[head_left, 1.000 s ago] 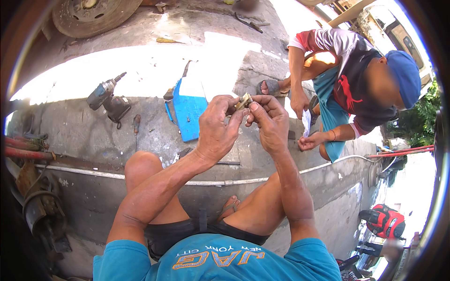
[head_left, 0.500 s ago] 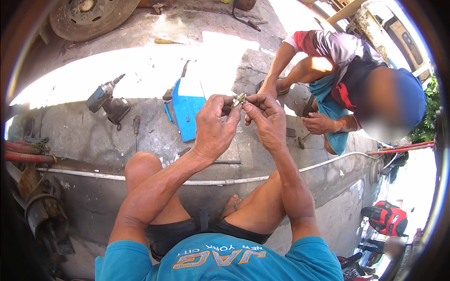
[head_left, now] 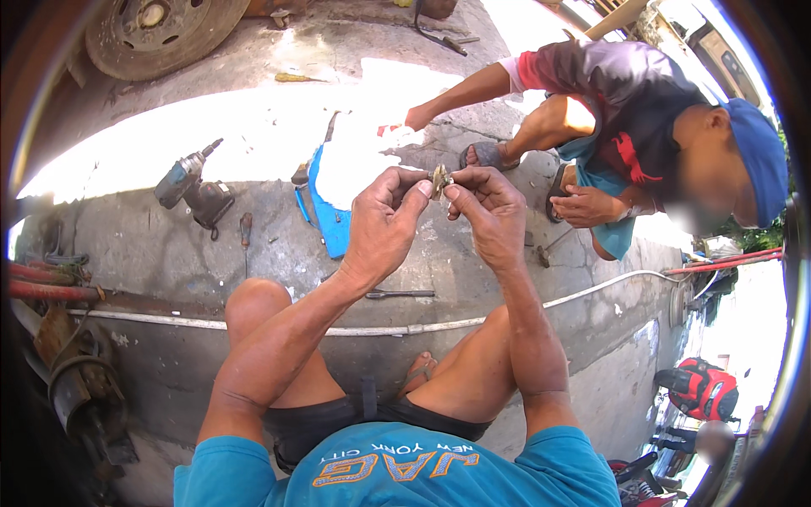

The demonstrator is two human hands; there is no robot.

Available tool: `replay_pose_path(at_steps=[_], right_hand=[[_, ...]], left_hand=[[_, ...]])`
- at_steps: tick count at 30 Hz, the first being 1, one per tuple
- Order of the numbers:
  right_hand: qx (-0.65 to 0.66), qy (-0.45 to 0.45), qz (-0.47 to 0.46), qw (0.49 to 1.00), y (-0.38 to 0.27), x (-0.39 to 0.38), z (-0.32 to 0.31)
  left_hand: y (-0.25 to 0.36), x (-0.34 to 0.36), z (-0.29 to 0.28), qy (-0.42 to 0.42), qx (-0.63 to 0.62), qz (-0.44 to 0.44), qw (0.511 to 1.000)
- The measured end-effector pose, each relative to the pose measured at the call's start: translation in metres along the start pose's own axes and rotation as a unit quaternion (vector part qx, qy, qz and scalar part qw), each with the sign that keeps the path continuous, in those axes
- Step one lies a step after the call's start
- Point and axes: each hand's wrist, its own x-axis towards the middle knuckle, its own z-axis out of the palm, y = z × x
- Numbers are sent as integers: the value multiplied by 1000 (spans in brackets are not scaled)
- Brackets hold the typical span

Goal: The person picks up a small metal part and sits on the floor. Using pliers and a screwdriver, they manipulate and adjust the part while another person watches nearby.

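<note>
A small metal part [head_left: 440, 181], brassy and grey, is pinched between my two hands above the concrete floor; its exact kind is too small to make out. My left hand [head_left: 384, 215] grips one side of it with thumb and fingertips. On the other side, my right hand [head_left: 486, 207] closes thumb and forefinger on it. Below and left of my hands lies a blue flat piece [head_left: 336, 232] on the floor, partly hidden behind my left hand and washed out by sunlight. A dark, thin tool [head_left: 401, 294] rests on the concrete under my wrists.
At left lie a cordless impact driver [head_left: 194, 182] and a screwdriver [head_left: 246, 230]. A white pipe [head_left: 296, 329] crosses in front of my legs. A co-worker [head_left: 625, 110] crouches at right, one arm reaching over the sunlit floor. A wheel [head_left: 152, 34] stands at far left.
The co-worker's arm has stretched to the left, toward the sunlit floor beyond my hands, now with something red at the hand. My hands have turned the small metal part slightly and keep hold.
</note>
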Motion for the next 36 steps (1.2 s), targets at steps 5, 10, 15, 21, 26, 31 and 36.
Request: replay_pose_path(at_steps=[5,10,15,21,26,31,36], right_hand=[[-28,-6,-3,1000,-8,-2,-2],[-35,-12,-11,999,-11,-3,-11],[-50,-25,-12,998,-14,-3,-13],[-77,-21,-10,997,-16,-4,-13],[-134,-28,-27,990,-14,-5,-13],[-132,-24,-9,991,-15,-5,-13],[-104,-16,-6,994,-14,-4,-12]], left_hand=[[-1,9,-11,-48,-102,-74,991],[-1,12,-12,-70,-150,-119,979],[2,12,-8,-55,-153,-109,981],[1,9,-8,-53,-101,-84,990],[4,11,-7,-42,-85,-79,992],[4,10,-7,-42,-79,-79,993],[0,9,-9,-48,-72,-68,994]])
